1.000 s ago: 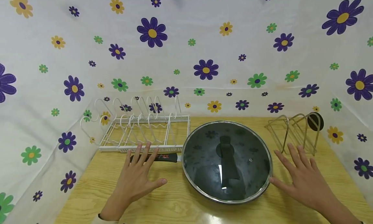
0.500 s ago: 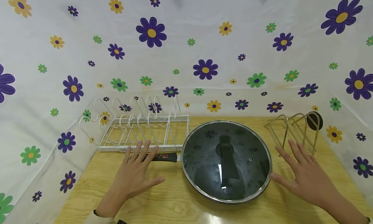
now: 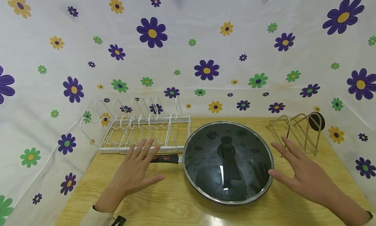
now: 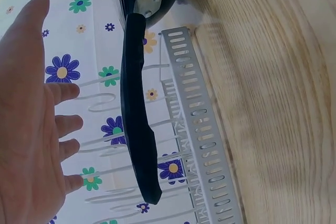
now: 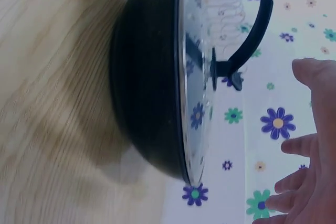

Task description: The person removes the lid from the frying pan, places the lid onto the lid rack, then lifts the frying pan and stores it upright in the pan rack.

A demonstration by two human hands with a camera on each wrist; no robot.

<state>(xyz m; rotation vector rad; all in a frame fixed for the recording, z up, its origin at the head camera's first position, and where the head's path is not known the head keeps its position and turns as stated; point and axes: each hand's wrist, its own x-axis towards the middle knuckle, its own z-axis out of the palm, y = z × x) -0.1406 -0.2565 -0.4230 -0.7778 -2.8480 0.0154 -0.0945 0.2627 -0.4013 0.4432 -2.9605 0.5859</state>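
Note:
A dark wok (image 5: 144, 77) under a glass lid (image 3: 202, 167) stands on the table. The lid has a silver rim and a black upright handle (image 3: 230, 164). Leftward from the wok runs its long black handle (image 3: 165, 158); in the head view my left hand (image 3: 133, 173) covers the end of it. The left wrist view shows that hand apart from the wok handle (image 4: 137, 103), fingers spread. On the other side my right hand (image 3: 305, 178) hovers with straight fingers, its thumb overlapping the lid's right rim in the head view. Neither hand holds anything.
Behind the wok handle, at the back left, stands a white wire dish rack (image 3: 176, 150). A smaller brass-coloured wire rack (image 3: 289, 134) is at the back right, with a black round disc (image 3: 316, 121) at its far end. Flowered sheeting (image 3: 182, 56) encloses the wood-grain table (image 3: 164, 206).
My right hand has shifted slightly inward and up, towards the lid's rim. My left hand has moved slightly left and up, showing less of the wok handle's end. The wok has stayed put.

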